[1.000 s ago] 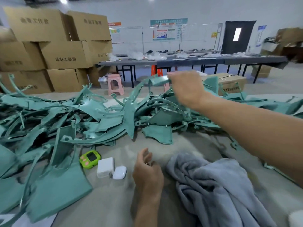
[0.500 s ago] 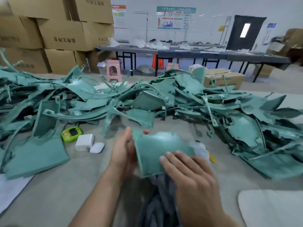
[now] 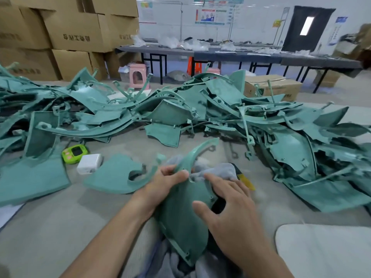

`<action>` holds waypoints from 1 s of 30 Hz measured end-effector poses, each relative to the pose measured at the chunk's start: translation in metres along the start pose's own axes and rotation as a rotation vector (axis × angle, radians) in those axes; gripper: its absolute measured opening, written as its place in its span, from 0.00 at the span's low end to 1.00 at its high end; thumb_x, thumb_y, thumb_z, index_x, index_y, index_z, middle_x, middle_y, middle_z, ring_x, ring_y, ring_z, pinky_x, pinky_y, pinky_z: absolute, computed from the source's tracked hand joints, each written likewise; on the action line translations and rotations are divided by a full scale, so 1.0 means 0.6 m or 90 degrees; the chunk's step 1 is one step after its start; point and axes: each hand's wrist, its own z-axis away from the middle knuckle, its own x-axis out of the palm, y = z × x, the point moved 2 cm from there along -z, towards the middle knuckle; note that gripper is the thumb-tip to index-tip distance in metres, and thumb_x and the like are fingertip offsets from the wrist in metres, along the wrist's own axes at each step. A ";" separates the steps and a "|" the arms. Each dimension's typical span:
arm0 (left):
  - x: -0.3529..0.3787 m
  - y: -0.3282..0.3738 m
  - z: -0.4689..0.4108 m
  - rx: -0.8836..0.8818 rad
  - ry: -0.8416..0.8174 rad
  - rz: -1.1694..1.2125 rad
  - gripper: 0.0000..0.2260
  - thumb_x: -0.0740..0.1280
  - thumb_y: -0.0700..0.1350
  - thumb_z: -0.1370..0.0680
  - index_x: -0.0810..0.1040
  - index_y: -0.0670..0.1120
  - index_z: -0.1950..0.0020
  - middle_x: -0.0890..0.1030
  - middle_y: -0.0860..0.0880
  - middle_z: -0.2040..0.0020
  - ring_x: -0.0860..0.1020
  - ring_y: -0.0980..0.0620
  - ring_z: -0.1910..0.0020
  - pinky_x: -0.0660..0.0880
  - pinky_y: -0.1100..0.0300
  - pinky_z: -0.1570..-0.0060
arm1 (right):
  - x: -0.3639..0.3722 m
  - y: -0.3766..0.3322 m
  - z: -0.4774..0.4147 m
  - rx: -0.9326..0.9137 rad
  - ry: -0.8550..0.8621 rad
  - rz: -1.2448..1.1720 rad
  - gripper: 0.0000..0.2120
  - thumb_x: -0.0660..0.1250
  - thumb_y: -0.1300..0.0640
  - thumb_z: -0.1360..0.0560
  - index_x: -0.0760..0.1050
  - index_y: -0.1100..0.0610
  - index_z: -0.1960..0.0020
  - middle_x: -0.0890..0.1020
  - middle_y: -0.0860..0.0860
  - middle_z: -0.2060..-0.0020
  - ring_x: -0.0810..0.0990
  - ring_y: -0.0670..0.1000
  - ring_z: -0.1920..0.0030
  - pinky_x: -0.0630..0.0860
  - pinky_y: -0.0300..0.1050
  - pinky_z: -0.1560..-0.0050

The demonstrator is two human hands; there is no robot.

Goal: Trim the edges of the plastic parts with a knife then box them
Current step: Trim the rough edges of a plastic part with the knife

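Workpiece: green plastic part, held low and central, at the near edge of the grey work surface. Broad curved panel toward the body; thin curved arm rising from it, up and to the right, tip pointing toward the pile.

Left hand: clamped on the part at the neck joining arm to panel, thumb on top, fingers curled beneath.

Right hand: fingers spread and fairly straight, laid over the right edge of the panel, thumb on the panel face. Both hands on the same part, close together, small gap between them.

Grey cloth: bunched just beyond the hands, partly behind the part.

Yellow-and-black knife: on the surface just right of the cloth, one end tucked under it; blade not discernible.

Pile of green parts: heaped and tangled across the far side of the surface, from left edge to right edge.

Separate flat green part: lying just left of the left hand. Beside it, toward the pile: white adapter block and lime-green gadget with dark screen, just beside each other.

White pad: near right corner.

Beyond the surface: stacked cardboard boxes at far left, pink stool, cardboard carton behind the pile, row of dark tables along the wall.
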 end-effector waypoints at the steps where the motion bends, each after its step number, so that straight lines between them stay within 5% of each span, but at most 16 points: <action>1: 0.010 -0.001 -0.002 0.038 0.048 -0.056 0.06 0.72 0.46 0.23 0.88 0.47 0.51 0.87 0.42 0.54 0.85 0.48 0.59 0.82 0.51 0.55 | -0.002 0.002 -0.001 0.023 0.006 -0.039 0.35 0.65 0.30 0.36 0.72 0.35 0.29 0.74 0.27 0.42 0.68 0.39 0.32 0.68 0.40 0.32; 4: 0.028 -0.006 0.003 0.143 0.177 -0.195 0.12 0.70 0.58 0.28 0.88 0.52 0.55 0.88 0.50 0.57 0.86 0.48 0.56 0.81 0.47 0.51 | -0.019 0.006 -0.008 0.087 0.126 -0.256 0.26 0.78 0.47 0.32 0.76 0.30 0.37 0.81 0.29 0.48 0.78 0.31 0.42 0.76 0.33 0.43; 7: 0.037 -0.009 0.011 0.159 0.136 -0.171 0.10 0.74 0.54 0.25 0.88 0.51 0.49 0.88 0.52 0.54 0.86 0.49 0.52 0.82 0.50 0.48 | -0.049 0.011 -0.023 0.143 0.219 -0.458 0.23 0.76 0.61 0.26 0.82 0.36 0.41 0.86 0.47 0.54 0.84 0.45 0.51 0.84 0.54 0.50; 9: 0.042 -0.002 0.016 0.104 0.072 -0.020 0.09 0.75 0.48 0.25 0.88 0.46 0.48 0.88 0.45 0.50 0.85 0.41 0.47 0.81 0.50 0.44 | -0.062 0.005 -0.041 0.215 0.170 -0.622 0.18 0.72 0.62 0.23 0.84 0.41 0.42 0.85 0.56 0.57 0.83 0.55 0.57 0.84 0.63 0.56; 13: 0.034 0.017 0.034 0.037 -0.120 0.317 0.15 0.67 0.47 0.26 0.87 0.42 0.44 0.85 0.38 0.44 0.84 0.41 0.47 0.82 0.51 0.47 | -0.050 -0.015 -0.062 0.341 0.053 -0.876 0.13 0.69 0.61 0.21 0.86 0.46 0.45 0.88 0.55 0.50 0.88 0.55 0.56 0.85 0.54 0.59; 16: 0.019 0.026 0.043 0.026 -0.151 0.462 0.34 0.62 0.66 0.26 0.81 0.41 0.33 0.81 0.38 0.35 0.80 0.39 0.37 0.81 0.45 0.45 | -0.028 -0.034 -0.077 0.364 0.083 -0.919 0.11 0.69 0.59 0.20 0.86 0.46 0.45 0.88 0.51 0.53 0.88 0.53 0.58 0.85 0.56 0.57; 18: 0.018 0.030 0.045 0.031 -0.217 0.463 0.47 0.73 0.69 0.33 0.70 0.41 0.23 0.72 0.39 0.26 0.69 0.37 0.27 0.75 0.38 0.35 | -0.013 -0.047 -0.089 0.371 0.136 -0.861 0.10 0.70 0.57 0.20 0.85 0.45 0.43 0.88 0.48 0.57 0.87 0.49 0.61 0.86 0.54 0.57; 20: 0.019 0.033 0.045 0.082 -0.263 0.433 0.42 0.81 0.57 0.32 0.72 0.40 0.25 0.73 0.39 0.26 0.71 0.37 0.27 0.75 0.42 0.34 | 0.000 -0.059 -0.101 0.325 0.133 -0.737 0.12 0.71 0.54 0.21 0.82 0.42 0.40 0.88 0.47 0.56 0.87 0.49 0.56 0.85 0.57 0.51; 23: 0.007 0.030 0.033 0.116 -0.170 0.423 0.19 0.71 0.44 0.25 0.82 0.41 0.34 0.82 0.39 0.36 0.81 0.39 0.38 0.81 0.47 0.45 | -0.003 -0.065 -0.113 0.194 -0.012 -0.568 0.21 0.71 0.56 0.23 0.77 0.37 0.34 0.87 0.51 0.54 0.86 0.49 0.56 0.84 0.48 0.54; 26: -0.016 0.018 0.019 0.121 -0.061 0.429 0.22 0.64 0.35 0.27 0.79 0.40 0.32 0.83 0.40 0.38 0.82 0.39 0.42 0.82 0.47 0.49 | -0.049 -0.029 -0.117 0.092 0.025 -0.388 0.19 0.70 0.54 0.23 0.77 0.37 0.35 0.87 0.49 0.56 0.81 0.44 0.65 0.78 0.41 0.63; 28: -0.031 0.021 0.016 0.171 -0.048 0.407 0.21 0.68 0.37 0.30 0.82 0.43 0.37 0.83 0.42 0.39 0.82 0.41 0.41 0.81 0.45 0.45 | -0.081 0.006 -0.114 0.053 0.085 -0.169 0.17 0.68 0.51 0.22 0.77 0.38 0.35 0.86 0.39 0.51 0.82 0.38 0.57 0.77 0.37 0.54; 30: -0.039 0.026 0.016 0.206 -0.003 0.358 0.20 0.73 0.40 0.34 0.85 0.45 0.42 0.85 0.44 0.43 0.84 0.43 0.44 0.82 0.48 0.47 | -0.087 0.021 -0.105 0.029 -0.067 -0.006 0.24 0.68 0.44 0.22 0.70 0.38 0.27 0.79 0.35 0.40 0.81 0.42 0.43 0.74 0.38 0.45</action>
